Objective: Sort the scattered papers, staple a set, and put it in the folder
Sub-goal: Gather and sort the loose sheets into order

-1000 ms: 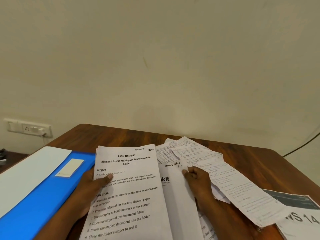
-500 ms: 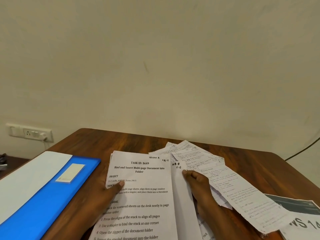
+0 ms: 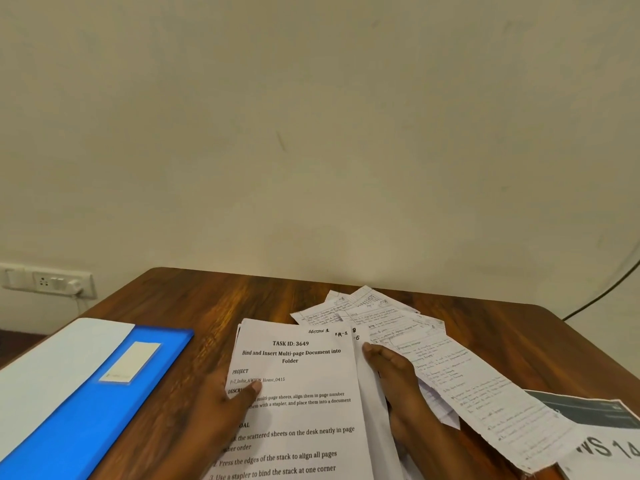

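A printed sheet headed "TASK ID: 3649" [image 3: 298, 403] tops a small stack in front of me. My left hand [image 3: 221, 407] grips that stack at its left edge, thumb on the print. My right hand [image 3: 391, 372] lies with straight fingers on a white sheet [image 3: 372, 403] just right of the stack. Several handwritten papers [image 3: 381, 317] fan out behind and to the right, one long strip [image 3: 485, 400] running toward the right edge. A blue folder [image 3: 114, 400] with a pale label lies at the left. No stapler shows.
The wooden table [image 3: 214, 299] ends at a plain wall. A white sheet [image 3: 52, 362] overlaps the folder's left side. A printed page with a dark photo [image 3: 595, 420] lies at the right corner. A wall socket [image 3: 48, 280] sits at the left, a black cable [image 3: 602, 292] at the right.
The stack in my left hand has slid to the right, away from the folder and over the white sheet. My right hand has stayed on that sheet.
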